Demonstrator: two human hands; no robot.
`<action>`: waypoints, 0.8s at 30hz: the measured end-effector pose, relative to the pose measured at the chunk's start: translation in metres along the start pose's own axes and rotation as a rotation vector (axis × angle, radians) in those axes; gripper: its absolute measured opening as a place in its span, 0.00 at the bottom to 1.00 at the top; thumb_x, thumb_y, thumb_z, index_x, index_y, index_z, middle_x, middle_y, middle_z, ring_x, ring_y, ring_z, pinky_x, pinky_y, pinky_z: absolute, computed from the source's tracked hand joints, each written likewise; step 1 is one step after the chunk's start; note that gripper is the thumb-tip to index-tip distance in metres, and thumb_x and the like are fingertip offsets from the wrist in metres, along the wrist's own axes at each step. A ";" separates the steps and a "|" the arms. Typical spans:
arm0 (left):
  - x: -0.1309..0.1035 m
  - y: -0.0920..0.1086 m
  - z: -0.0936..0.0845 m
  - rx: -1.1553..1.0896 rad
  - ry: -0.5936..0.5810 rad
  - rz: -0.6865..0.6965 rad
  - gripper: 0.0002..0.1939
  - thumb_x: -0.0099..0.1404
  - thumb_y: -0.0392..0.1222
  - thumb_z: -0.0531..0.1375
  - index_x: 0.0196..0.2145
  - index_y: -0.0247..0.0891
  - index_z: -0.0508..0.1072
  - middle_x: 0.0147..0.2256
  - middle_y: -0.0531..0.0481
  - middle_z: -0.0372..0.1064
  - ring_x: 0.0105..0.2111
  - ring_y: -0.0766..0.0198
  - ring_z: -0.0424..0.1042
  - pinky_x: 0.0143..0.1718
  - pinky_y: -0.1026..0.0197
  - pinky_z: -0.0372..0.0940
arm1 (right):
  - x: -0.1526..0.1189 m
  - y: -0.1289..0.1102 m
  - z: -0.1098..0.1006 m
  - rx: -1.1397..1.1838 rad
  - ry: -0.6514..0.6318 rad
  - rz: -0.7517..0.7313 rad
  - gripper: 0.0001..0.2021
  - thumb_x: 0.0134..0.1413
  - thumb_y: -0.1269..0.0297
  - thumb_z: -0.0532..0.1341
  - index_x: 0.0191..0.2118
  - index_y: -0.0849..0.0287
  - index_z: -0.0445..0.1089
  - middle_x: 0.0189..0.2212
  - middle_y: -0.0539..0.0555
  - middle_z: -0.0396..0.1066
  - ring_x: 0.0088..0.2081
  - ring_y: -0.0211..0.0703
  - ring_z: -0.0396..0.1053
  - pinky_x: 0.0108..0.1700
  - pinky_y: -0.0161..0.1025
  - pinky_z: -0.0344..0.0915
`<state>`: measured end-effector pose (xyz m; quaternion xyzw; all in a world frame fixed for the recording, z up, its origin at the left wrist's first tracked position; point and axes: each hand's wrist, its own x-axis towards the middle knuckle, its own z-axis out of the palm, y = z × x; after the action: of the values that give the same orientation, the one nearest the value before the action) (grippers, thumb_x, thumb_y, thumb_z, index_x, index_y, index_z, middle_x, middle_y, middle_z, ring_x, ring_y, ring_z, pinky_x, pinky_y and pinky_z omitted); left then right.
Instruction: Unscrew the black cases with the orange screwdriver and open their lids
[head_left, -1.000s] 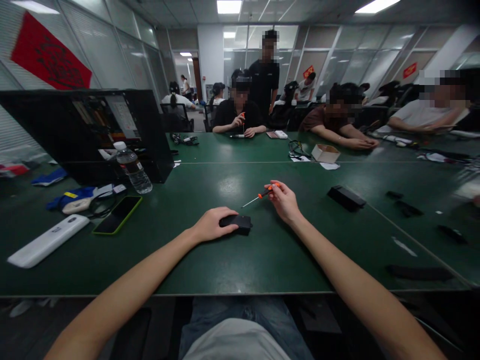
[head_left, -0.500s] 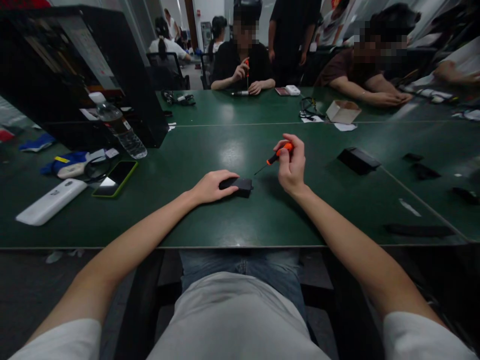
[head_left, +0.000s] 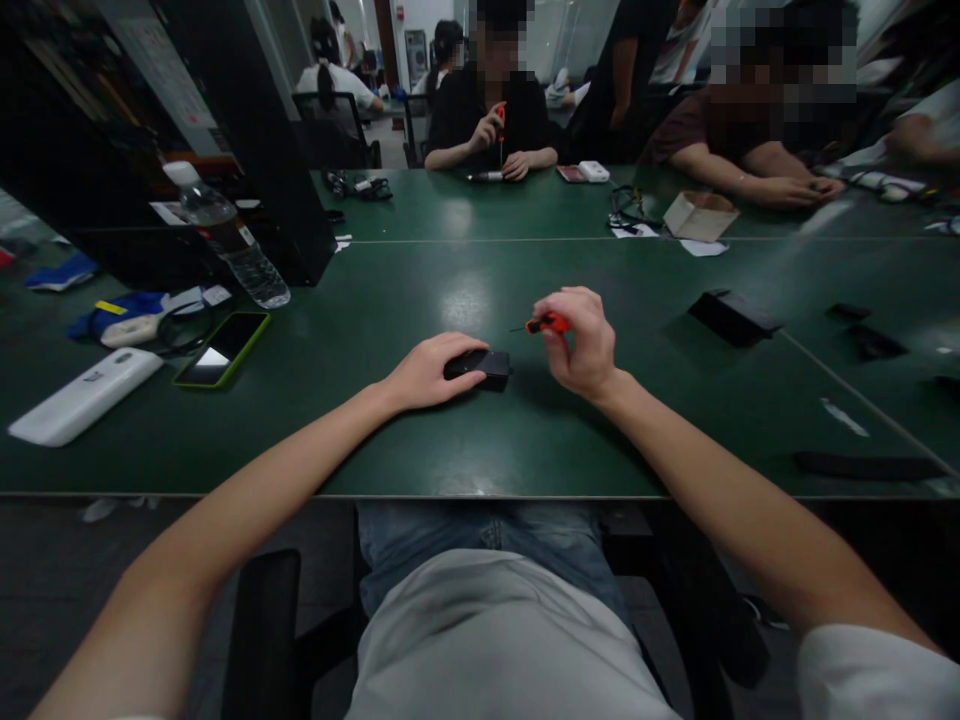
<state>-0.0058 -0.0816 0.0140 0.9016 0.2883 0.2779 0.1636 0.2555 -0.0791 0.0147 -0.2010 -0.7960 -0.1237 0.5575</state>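
On the green table [head_left: 420,440] near its front edge lies a small black box [head_left: 495,370]. My left hand [head_left: 435,372] grips it from the left, thumb on the near side and fingers over the far side. To the right, my right hand [head_left: 581,345] is closed round the orange and black handle of a screwdriver [head_left: 551,322]. Its thin shaft points left, above the table and a little beyond the box, not touching it.
At the left are a white device [head_left: 90,395], a green-edged phone [head_left: 223,348], a water bottle [head_left: 232,240] and a black shelf unit [head_left: 262,130]. A black block [head_left: 735,317] lies at the right. Across the table, a person [head_left: 491,120] holds another screwdriver near an open-topped box [head_left: 699,216].
My right hand has turned the screwdriver from slanting down-left to nearly level, its tip now farther from the black box. My left hand keeps its grip. The view has shifted slightly.
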 end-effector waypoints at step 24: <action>-0.011 0.009 -0.001 -0.144 0.056 -0.209 0.22 0.70 0.46 0.59 0.59 0.41 0.68 0.57 0.41 0.69 0.58 0.50 0.68 0.62 0.47 0.64 | -0.006 -0.028 0.004 -0.076 -0.540 -0.260 0.14 0.64 0.56 0.62 0.28 0.57 0.68 0.20 0.47 0.60 0.23 0.36 0.56 0.26 0.39 0.52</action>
<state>-0.0103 -0.0953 0.0144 0.8444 0.3645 0.3046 0.2478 0.2411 -0.1030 0.0078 -0.1437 -0.9293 -0.1657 0.2972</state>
